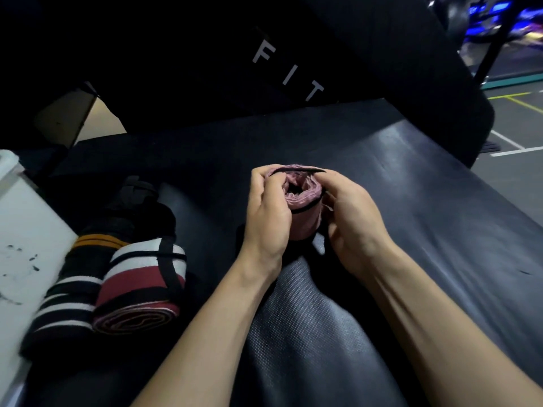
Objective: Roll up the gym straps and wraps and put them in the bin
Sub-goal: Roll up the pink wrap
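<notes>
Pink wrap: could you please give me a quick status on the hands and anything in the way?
Left hand and right hand both grip the pink wrap, rolled, above the black bench. Two rolled wraps lie left, beside the white bin. Nothing blocking.

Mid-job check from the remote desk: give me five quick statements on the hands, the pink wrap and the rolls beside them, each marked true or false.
1. Both hands hold the pink wrap. True: the left hand and the right hand grip it from either side.
2. The pink wrap lies flat and unrolled. False: it is wound into a roll, open end up.
3. A red, white and black rolled wrap lies left of the hands. True.
4. The black roll with an orange stripe is in the right hand. False: it lies beside the red roll.
5. The surface is white. False: it is black padding.
</notes>
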